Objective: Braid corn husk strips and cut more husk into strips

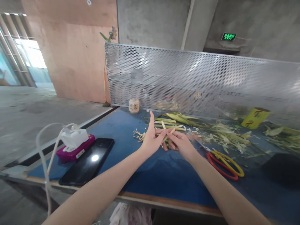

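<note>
Over the middle of the table, my left hand [150,139] and my right hand [182,143] meet at their fingertips. Between them are thin, pale plant strips [172,131] that look like husk or leaf. One digit of my left hand points up while the others pinch the strips. My right thumb and fingers close on the same strips from the other side. Just left of the hands lies a small bunch of curly pale plant bits [138,135]. Behind them are long green-yellow stalks and leaves [180,118]. Scissors [225,164] with red and yellow handles rest right of my right forearm.
A black phone [87,161] lies left, beside a purple power strip [76,150] with a white charger [74,139] and cable. A clear jar [134,106] and a yellow roll [255,118] stand near the perforated metal screen [164,78]. Shredded leaves [225,136] cover the right back.
</note>
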`<action>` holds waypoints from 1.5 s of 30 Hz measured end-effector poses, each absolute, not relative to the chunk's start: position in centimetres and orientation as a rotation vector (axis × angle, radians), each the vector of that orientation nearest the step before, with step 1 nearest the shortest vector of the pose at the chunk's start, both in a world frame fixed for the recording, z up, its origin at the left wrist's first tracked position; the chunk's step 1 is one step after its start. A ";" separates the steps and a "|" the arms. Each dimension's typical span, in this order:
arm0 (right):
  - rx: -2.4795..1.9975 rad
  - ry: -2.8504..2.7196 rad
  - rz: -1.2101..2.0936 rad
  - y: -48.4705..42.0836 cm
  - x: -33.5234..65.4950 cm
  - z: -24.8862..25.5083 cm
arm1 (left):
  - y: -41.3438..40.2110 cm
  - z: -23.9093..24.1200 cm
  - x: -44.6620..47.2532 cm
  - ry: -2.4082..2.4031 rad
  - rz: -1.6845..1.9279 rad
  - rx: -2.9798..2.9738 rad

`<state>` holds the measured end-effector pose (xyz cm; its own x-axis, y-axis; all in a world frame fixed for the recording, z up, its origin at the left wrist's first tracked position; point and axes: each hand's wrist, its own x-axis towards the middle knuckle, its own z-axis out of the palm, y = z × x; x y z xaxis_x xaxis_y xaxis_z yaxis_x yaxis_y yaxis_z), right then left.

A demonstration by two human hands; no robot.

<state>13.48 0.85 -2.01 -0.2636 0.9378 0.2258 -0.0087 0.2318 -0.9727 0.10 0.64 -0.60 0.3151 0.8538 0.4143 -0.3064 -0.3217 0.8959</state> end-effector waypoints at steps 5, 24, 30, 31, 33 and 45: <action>-0.959 -1.512 1.145 0.5 13.3 -1.9 | 0.7 -0.6 0.0 0.514 1.318 1.454; -0.993 -1.676 1.053 0.1 13.9 -0.6 | 2.1 -0.6 -0.8 0.756 1.288 1.430; -0.991 -1.679 0.899 0.2 14.2 -0.7 | 1.6 -1.1 -0.6 0.558 1.083 1.551; -0.980 -1.671 0.899 0.2 14.3 -0.7 | 1.5 -1.0 -0.5 0.518 1.057 1.545; -0.963 -1.656 0.900 0.1 14.4 -0.5 | 1.3 -0.7 -0.5 0.461 1.028 1.521; -1.018 -1.451 0.754 0.0 13.8 -1.0 | 0.1 -0.8 0.1 0.439 1.080 1.536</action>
<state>13.76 0.02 -0.99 0.0286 0.9036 0.4273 0.1695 0.4169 -0.8930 0.13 0.11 -0.75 0.5069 0.7694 0.3887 -0.2796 -0.2798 0.9184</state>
